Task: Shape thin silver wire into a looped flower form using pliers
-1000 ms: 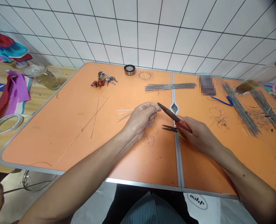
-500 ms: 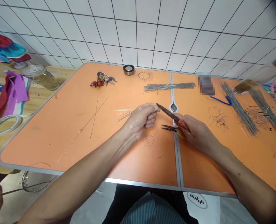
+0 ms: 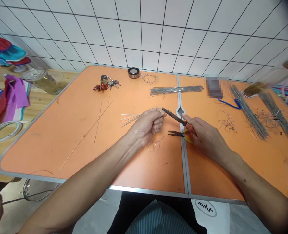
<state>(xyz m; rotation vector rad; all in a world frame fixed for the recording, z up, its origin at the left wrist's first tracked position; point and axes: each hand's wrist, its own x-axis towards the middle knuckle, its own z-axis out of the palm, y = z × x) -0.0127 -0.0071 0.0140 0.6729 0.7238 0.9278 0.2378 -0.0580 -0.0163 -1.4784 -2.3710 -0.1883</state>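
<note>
My left hand (image 3: 147, 125) is closed in a pinch over the middle of the orange table (image 3: 61, 130), gripping a thin wire whose loose ends (image 3: 130, 118) fan out to the left. My right hand (image 3: 202, 135) grips red-handled long-nose pliers (image 3: 174, 117), and their dark tip meets my left fingertips. A second pair of pliers (image 3: 179, 134) lies flat on the table under my right hand. A small piece of bent wire loops (image 3: 155, 145) rests just below my left hand.
Straight wire bundles lie at the back (image 3: 176, 90) and at the right (image 3: 248, 112). Also on the table are keys (image 3: 106, 84), a tape roll (image 3: 133, 72), a wire ring (image 3: 149, 78), tangled wire (image 3: 226, 123) and long single wires (image 3: 98, 122). A jar (image 3: 43, 79) stands at left.
The pliers' tip has stayed at my left fingertips. My right hand has shifted its fingers forward along the pliers' handles. The view has drifted slightly.
</note>
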